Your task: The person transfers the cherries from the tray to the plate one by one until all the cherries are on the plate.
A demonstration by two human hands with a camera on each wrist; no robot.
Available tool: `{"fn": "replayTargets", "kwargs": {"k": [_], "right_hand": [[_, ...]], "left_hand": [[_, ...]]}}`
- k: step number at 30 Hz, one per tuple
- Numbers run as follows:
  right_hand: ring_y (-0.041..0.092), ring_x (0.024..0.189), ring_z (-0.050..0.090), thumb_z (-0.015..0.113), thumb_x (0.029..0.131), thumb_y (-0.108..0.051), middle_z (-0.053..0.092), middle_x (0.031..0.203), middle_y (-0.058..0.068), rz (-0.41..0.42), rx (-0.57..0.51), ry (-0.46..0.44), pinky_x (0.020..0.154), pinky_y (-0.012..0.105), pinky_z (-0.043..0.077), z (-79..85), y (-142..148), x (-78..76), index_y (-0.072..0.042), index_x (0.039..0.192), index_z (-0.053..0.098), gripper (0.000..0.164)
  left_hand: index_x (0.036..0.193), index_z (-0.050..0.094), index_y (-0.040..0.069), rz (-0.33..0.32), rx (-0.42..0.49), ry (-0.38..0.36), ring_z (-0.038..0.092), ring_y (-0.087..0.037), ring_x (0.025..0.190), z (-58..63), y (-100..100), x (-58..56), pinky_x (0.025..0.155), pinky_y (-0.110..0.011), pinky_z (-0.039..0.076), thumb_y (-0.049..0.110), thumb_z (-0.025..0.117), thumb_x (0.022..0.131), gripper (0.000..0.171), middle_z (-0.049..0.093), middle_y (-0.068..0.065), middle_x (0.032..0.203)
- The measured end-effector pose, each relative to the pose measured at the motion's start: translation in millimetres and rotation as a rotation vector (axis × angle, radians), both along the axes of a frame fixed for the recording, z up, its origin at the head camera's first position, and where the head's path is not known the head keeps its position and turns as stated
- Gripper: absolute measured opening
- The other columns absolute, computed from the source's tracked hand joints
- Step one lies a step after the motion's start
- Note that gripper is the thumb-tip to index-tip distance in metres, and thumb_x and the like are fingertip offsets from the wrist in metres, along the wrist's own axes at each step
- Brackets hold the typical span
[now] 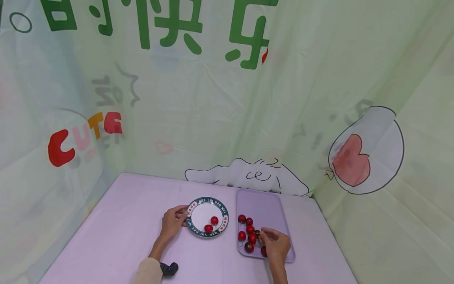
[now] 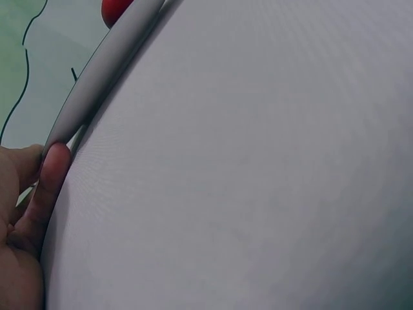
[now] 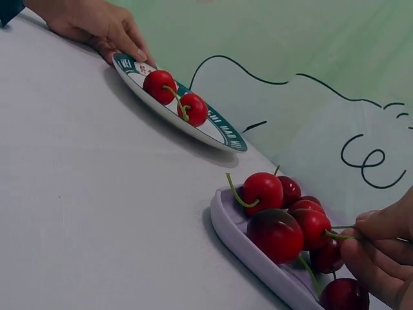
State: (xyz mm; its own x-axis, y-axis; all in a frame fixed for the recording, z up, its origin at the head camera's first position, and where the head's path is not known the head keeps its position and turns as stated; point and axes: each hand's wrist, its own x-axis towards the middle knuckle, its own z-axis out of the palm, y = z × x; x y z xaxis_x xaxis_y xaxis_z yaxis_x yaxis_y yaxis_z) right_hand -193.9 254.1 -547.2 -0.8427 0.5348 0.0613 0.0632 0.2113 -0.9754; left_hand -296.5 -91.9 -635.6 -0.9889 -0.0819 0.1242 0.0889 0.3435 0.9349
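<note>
Nearest the head camera, a pale sleeve (image 1: 148, 271) is leading to the left hand (image 1: 173, 221), whose thumb and fingers are holding the left rim of a green-edged plate (image 1: 203, 215). Two cherries (image 1: 214, 221) are lying on it; to its right, more cherries (image 1: 252, 238) are filling the near part of a lilac tray (image 1: 260, 205), where the right hand (image 1: 277, 245) is working among them.

From the left wrist, the tabletop (image 2: 245, 168) is taking up most of the view, while thumb and finger are gripping the plate's edge. Probably the plate is stiff and breakable, its rim offering the surest hold.

From the right wrist, thumb and fingertips are pinching a green stem (image 3: 339, 236) beside a bright red cherry (image 3: 310, 226); whether the fruit is hanging free, I cannot tell. Glossy and round, the cherries are likely light and slippery, making the thin stem the better place to take hold.
</note>
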Motion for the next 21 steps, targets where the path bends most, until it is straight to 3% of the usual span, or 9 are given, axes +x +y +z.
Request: {"fn": "replayTargets", "kwargs": {"k": [13,21], "right_hand": [[0.005,0.061,0.075,0.079,0.091,0.013,0.083,0.084,0.015,-0.008,-0.153,0.045,0.062,0.024,0.064,-14.3,5.6,-6.1,0.021,0.111,0.074,0.023],[0.005,0.061,0.075,0.078,0.092,0.012,0.082,0.077,0.004,-0.018,-0.222,0.056,0.062,0.021,0.064,-18.0,5.1,-7.6,0.022,0.113,0.074,0.023]], "left_hand": [[0.139,0.073,0.005,0.010,0.007,-0.026,0.068,-0.009,0.064,1.0,-0.2,-1.1,0.062,-0.016,0.054,0.008,0.071,0.105,0.034,0.071,-0.009,0.103],[0.137,0.074,0.003,0.006,0.007,-0.010,0.067,-0.008,0.063,4.0,0.1,1.0,0.061,-0.016,0.053,0.006,0.072,0.104,0.033,0.071,-0.012,0.102]]}}
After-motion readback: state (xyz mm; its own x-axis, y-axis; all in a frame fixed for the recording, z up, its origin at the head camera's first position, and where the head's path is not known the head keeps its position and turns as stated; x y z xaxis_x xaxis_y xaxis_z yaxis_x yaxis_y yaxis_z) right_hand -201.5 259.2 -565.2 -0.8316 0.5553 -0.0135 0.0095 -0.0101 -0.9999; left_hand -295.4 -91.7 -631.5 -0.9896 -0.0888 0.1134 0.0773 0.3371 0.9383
